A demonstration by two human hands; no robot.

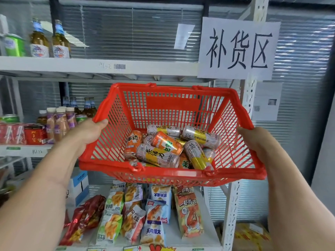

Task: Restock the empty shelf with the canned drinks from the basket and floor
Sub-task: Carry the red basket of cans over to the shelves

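Note:
I hold a red plastic basket (170,104) up in front of the shelving, at the height of the middle shelf. My left hand (88,133) grips its left rim and my right hand (257,142) grips its right rim. Several canned drinks (168,147) lie jumbled on their sides in the basket's bottom, orange ones and silver-yellow ones. The white upper shelf (101,67) runs just above the basket, and its right stretch is bare. The middle shelf behind the basket is mostly hidden.
Two bottles (49,42) and a green can stand at the upper shelf's left end. More bottles and red cartons (34,134) fill the middle shelf's left. Snack bags (145,214) lie on the bottom shelf. A paper sign (237,48) hangs on the white upright (233,211).

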